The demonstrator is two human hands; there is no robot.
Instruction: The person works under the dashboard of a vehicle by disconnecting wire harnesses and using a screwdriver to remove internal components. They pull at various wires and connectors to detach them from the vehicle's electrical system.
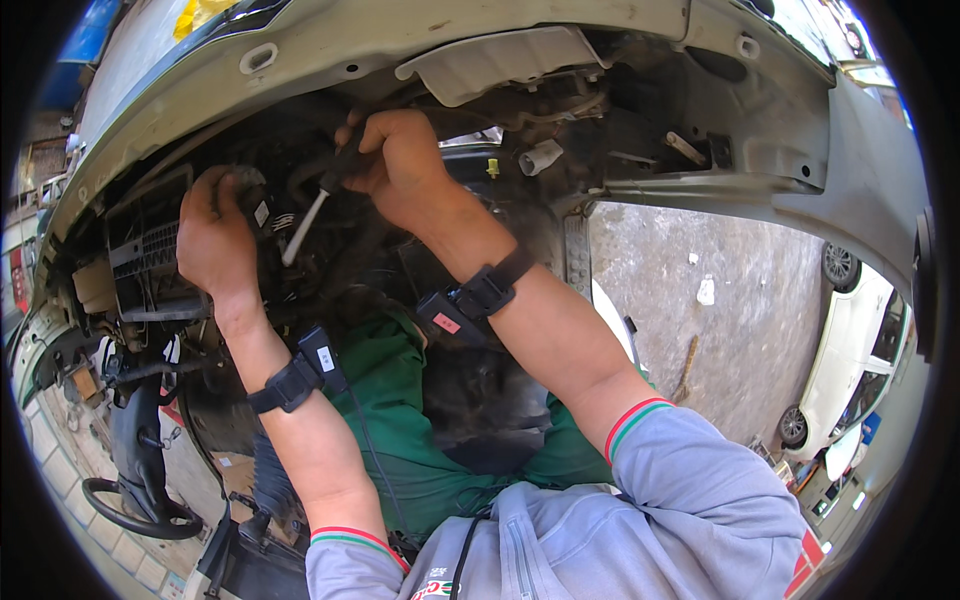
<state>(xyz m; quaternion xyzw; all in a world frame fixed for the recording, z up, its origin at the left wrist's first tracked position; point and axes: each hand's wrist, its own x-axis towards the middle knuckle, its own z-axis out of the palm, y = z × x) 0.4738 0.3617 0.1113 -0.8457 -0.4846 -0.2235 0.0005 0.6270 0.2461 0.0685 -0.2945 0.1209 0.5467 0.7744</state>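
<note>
My right hand (398,165) is closed round the dark grip of a hand tool, held at the far middle of the stripped vehicle interior. From the grip a pale metal shaft (305,228) slants down and left; its exact kind does not show. To the left, my left hand (216,240) has its fingers curled at a dark part beside a black ribbed plastic housing (150,255). What those fingers grip, if anything, is hidden. Between both hands lie dark cables and a small part with a white label (262,213).
A bare metal crossbody panel (420,50) arches over the work, with a grey shield (505,65) on it. A yellow clip (493,168) and a whitish connector (541,157) hang to the right. A steering wheel (140,515) stands lower left. A white car (850,360) is parked outside, right.
</note>
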